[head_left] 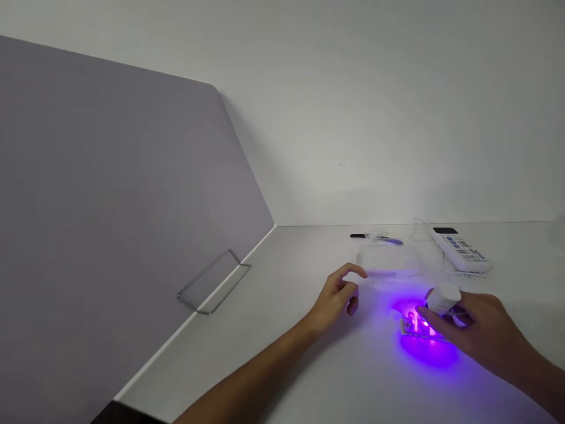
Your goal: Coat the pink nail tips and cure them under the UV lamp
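Note:
My right hand [481, 321] grips a small white UV lamp [445, 297] and holds it low over the table. Violet light falls from it onto a little holder [404, 327] with small pieces, whose kind the glare hides. My left hand [338, 294] hovers to the left of that glow, holding nothing. Its index finger reaches forward while the other fingers curl loosely, apart from one another. Just beyond the fingertip lies a flat, clear or whitish case or sheet [388, 258], hard to make out against the table.
Toward the wall lie a black-tipped slim tool [358, 236] and a violet-lit blade-like piece [392, 241]. A white labelled box or pack [463, 250] sits at the back right with a cable, near a black flat object [445, 230]. A grey panel [132, 176] with a wire stand [213, 285] leans left.

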Available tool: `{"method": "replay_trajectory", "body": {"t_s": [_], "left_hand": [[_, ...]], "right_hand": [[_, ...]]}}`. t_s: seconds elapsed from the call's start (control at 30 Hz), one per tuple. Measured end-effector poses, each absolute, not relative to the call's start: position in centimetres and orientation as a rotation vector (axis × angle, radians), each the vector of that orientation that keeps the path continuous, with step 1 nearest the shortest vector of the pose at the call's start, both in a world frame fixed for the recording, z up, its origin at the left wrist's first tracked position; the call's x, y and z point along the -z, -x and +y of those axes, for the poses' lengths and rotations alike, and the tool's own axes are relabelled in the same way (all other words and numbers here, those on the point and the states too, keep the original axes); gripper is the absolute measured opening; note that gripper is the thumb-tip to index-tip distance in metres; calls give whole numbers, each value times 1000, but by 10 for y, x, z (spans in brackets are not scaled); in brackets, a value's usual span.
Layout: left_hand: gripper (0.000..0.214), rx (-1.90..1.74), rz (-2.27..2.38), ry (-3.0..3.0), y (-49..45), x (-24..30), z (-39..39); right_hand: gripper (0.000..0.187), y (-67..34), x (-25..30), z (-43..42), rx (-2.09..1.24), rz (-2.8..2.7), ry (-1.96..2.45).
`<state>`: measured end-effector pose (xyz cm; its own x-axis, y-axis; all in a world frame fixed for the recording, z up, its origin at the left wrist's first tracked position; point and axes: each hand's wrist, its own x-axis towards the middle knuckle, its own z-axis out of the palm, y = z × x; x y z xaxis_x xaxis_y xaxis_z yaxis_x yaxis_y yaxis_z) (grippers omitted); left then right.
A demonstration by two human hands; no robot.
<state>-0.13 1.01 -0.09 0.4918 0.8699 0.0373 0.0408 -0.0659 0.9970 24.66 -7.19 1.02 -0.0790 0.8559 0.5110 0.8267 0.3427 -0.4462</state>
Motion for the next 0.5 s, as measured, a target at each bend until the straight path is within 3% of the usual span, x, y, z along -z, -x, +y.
{"method": "replay_trajectory", "body": {"t_s": [0.5], "left_hand": [[27,-820,785,-1500,0,-2,9]], "right_hand": [[61,-249,-3,-73,30,-1877,1527]]}}
